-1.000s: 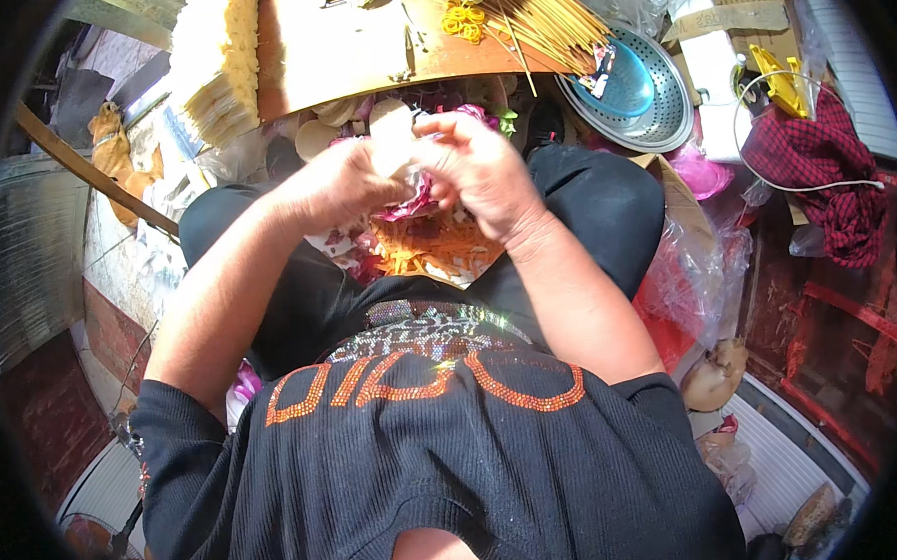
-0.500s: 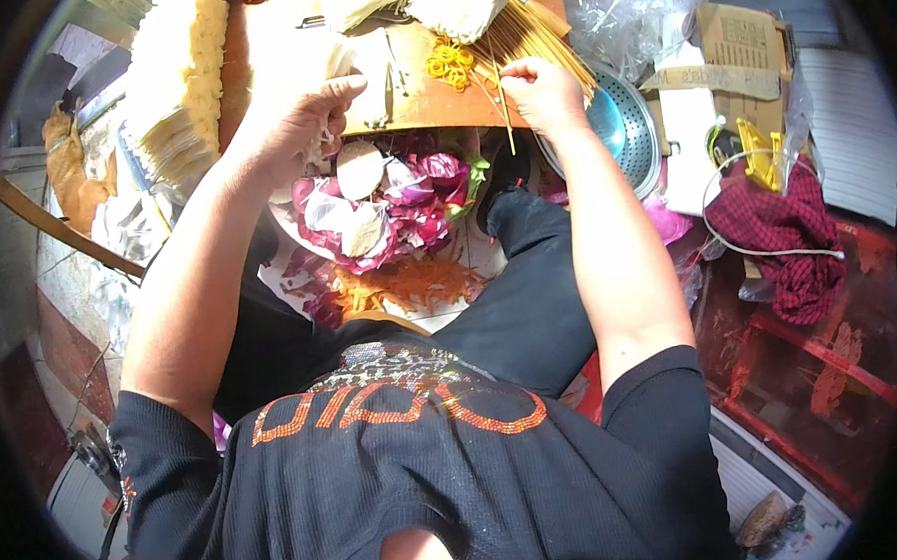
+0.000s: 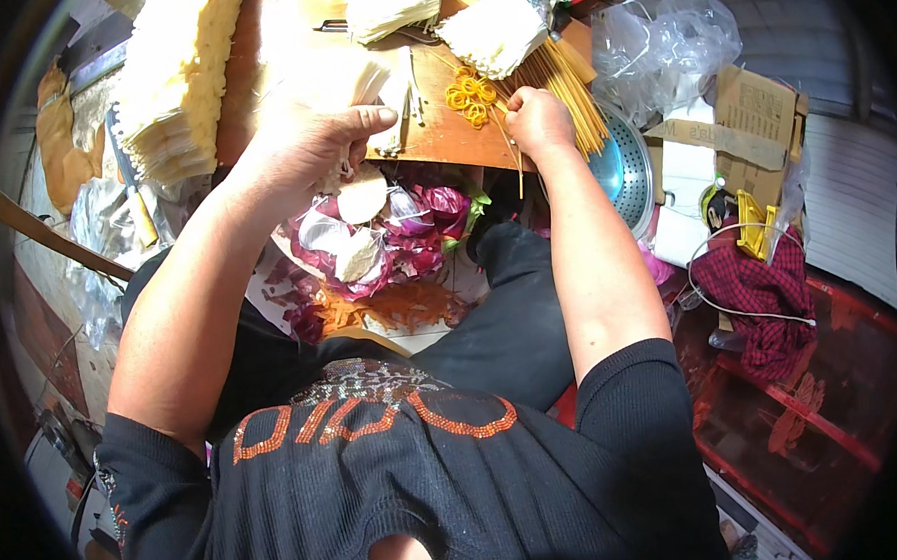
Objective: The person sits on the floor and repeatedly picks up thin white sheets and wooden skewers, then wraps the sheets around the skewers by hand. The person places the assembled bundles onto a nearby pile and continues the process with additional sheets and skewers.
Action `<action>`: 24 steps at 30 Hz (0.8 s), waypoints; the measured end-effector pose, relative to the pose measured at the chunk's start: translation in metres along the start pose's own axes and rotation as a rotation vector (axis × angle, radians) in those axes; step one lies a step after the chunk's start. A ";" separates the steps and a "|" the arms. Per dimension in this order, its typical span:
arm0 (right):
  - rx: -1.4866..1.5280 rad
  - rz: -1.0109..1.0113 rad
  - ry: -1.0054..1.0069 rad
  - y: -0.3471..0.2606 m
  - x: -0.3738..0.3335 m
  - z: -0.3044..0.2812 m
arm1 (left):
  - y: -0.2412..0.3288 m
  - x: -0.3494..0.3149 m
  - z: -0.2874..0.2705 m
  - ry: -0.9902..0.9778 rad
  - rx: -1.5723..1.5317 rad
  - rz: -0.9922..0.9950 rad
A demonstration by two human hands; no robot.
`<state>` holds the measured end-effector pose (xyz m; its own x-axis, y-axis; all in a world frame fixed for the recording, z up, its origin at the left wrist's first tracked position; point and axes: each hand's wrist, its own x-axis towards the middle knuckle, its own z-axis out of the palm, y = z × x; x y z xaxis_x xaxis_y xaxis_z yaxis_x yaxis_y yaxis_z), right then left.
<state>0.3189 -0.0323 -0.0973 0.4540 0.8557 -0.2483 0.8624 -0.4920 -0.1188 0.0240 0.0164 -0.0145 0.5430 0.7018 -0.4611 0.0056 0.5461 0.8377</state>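
My left hand [image 3: 313,146], thumb stretched out over curled fingers, is closed round a pale bunch of what look like enoki mushrooms [image 3: 365,80]; bright glare washes out part of it. At the board's front edge, my right hand [image 3: 542,124] pinches a thin bamboo skewer [image 3: 520,177] that points down past the edge. Right beside that hand lies a sheaf of bamboo skewers [image 3: 572,82]. A tangle of yellow rubber bands [image 3: 471,96] sits just left of it. Behind are more white bunches [image 3: 493,33], and a long stacked row of them [image 3: 175,82] lines the left side.
The orange-brown board [image 3: 453,145] overhangs a heap of purple onion skins [image 3: 417,241] between my knees, with orange shreds [image 3: 390,308] below. A metal colander [image 3: 636,177] stands right of the board. Beyond it are a cardboard box [image 3: 757,116] and checked cloth [image 3: 755,297].
The view has shifted, so the board sits slightly lower and more to the right. My right hand keeps its pinch on the skewer; my left hand still holds the pale bunch.
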 end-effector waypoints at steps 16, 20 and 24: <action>1.117 -0.089 -0.238 -0.072 -0.075 -0.060 | -0.016 -0.001 0.008 0.022 0.177 0.006; 1.029 -0.290 -0.206 -0.097 -0.100 -0.062 | -0.015 -0.010 0.018 -0.064 0.081 0.136; 1.232 -0.178 -0.356 -0.103 -0.110 -0.067 | -0.011 -0.010 0.011 -0.067 0.125 0.111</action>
<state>0.1956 -0.0650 0.0068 0.1068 0.9283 -0.3561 0.0451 -0.3623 -0.9310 0.0277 -0.0022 -0.0156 0.6005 0.7206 -0.3465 0.0448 0.4024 0.9144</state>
